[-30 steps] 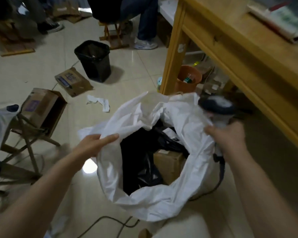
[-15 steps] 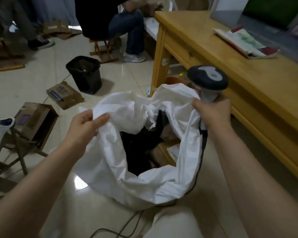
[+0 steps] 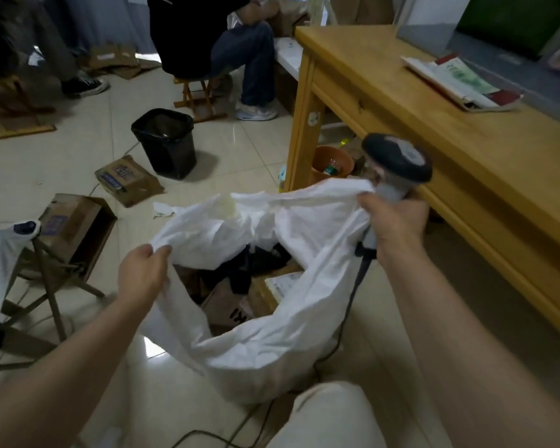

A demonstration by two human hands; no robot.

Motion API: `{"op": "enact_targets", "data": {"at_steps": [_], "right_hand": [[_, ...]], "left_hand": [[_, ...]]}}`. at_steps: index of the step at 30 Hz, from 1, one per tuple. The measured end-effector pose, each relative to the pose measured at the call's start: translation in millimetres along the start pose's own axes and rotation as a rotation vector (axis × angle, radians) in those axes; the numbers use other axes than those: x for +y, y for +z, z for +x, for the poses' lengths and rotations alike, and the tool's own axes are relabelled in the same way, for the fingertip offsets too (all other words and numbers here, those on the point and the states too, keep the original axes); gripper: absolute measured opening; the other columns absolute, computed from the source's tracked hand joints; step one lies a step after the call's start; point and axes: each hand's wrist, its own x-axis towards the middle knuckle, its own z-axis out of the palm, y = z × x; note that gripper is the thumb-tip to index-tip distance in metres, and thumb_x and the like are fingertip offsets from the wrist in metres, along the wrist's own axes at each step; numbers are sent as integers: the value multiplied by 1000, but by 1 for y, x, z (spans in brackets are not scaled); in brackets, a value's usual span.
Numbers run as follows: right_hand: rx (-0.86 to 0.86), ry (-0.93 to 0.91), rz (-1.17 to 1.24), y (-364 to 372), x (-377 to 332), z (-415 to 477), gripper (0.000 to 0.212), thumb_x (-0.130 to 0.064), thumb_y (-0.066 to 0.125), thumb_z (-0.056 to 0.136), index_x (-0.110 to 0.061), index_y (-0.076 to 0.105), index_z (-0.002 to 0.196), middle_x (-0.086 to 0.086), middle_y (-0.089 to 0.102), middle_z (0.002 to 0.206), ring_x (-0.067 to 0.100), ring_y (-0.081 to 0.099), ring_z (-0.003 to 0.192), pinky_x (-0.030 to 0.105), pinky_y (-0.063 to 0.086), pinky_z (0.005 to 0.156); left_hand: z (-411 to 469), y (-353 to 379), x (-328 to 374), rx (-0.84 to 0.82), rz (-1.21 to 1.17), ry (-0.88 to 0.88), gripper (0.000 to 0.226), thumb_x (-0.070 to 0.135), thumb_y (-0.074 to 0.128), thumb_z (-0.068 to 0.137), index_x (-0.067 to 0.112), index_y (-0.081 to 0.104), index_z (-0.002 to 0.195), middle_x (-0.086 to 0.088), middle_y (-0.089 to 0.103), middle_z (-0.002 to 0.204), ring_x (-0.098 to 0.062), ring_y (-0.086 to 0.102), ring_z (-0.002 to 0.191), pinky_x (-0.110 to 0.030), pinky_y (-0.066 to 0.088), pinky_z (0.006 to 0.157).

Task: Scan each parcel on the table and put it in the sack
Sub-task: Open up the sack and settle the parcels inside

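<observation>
A white woven sack (image 3: pixel 272 344) stands on the tiled floor in front of me, its mouth pulled wide. My left hand (image 3: pixel 141 273) pinches the sack's left rim. My right hand (image 3: pixel 396 221) grips the right rim together with the handle of a dark-headed barcode scanner (image 3: pixel 396 156), whose cable hangs down beside the sack. Inside lie brown cardboard parcels (image 3: pixel 230 310), one with a white label (image 3: pixel 283 282), and a black plastic bag (image 3: pixel 256 260). The wooden table (image 3: pixel 466 150) stands at right, with no parcels on the part in view.
A stack of papers (image 3: pixel 459 82) lies on the table. A black waste bin (image 3: pixel 165 140), a flat cardboard parcel (image 3: pixel 128 179), an open box (image 3: pixel 75 227) on a folding stool and an orange bucket (image 3: pixel 332 161) sit on the floor. A person sits on a stool (image 3: pixel 198 98) beyond.
Both hands have lifted and spread the sack's rim, the left moving from a loose touch to a pinch. The view has tilted up, showing more of the table.
</observation>
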Motion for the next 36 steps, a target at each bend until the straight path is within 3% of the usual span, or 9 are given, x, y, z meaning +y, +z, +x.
{"op": "enact_targets", "data": {"at_steps": [3,8,11,15,18,21,29,33,36], "right_hand": [[-20,-215,-43,3,-18,5,30,-6,71,78,-26,55,93,-14,59,92,0,58,85,15,47,77],[-43,130,-239,-1,38,-6,24,-6,69,81,-17,49,89,-4,55,90,25,60,105,39,50,91],[61,185,-125,-3,36,-6,35,-5,67,84,-10,49,114,7,57,110,28,56,111,42,46,98],[102,-12,9,-3,-26,9,28,-7,67,84,-25,46,88,-11,54,94,15,56,101,32,45,93],[119,-160,34,-11,-62,14,31,-10,68,83,-31,44,82,-15,50,84,3,54,80,27,45,82],[146,-219,-70,-30,-61,23,24,-13,69,83,-24,51,94,-12,56,91,6,56,84,27,45,82],[127,101,-535,-82,63,22,26,-10,68,81,-4,58,105,11,57,97,36,60,101,38,46,80],[124,133,-550,-88,78,24,35,-11,70,80,3,58,111,21,63,110,38,60,103,44,49,86],[134,94,-582,-87,79,29,37,-12,71,81,4,58,111,22,62,111,39,60,103,45,48,86]], "left_hand": [[-12,-7,3,114,-117,3,35,25,50,95,-5,59,80,-27,57,74,-36,55,70,-47,46,68],[-24,-1,-46,-125,-31,-299,33,29,59,85,2,55,67,-27,61,75,-42,62,77,-53,53,83],[-20,15,-17,-159,-166,-346,27,21,57,92,-1,57,76,-28,59,82,-48,59,91,-45,47,76],[-28,29,73,-233,-498,-324,14,16,57,95,2,58,93,-11,58,66,-26,53,65,-33,43,62],[-45,24,115,-275,-679,-211,9,16,56,95,11,58,87,-7,60,84,-21,57,77,-35,47,76],[-42,9,100,-197,-705,-193,10,19,59,92,14,59,84,-8,60,88,-25,57,83,-38,46,82],[-27,27,-69,-118,-289,-588,36,21,58,93,-13,56,104,-21,58,79,-37,61,75,-41,58,71],[-18,31,-52,-105,84,-383,58,24,67,87,-7,45,131,-29,51,127,-46,52,112,-54,43,100],[-19,40,-20,-73,691,123,76,18,69,83,25,31,147,-16,16,156,-36,16,143,-55,8,116]]}}
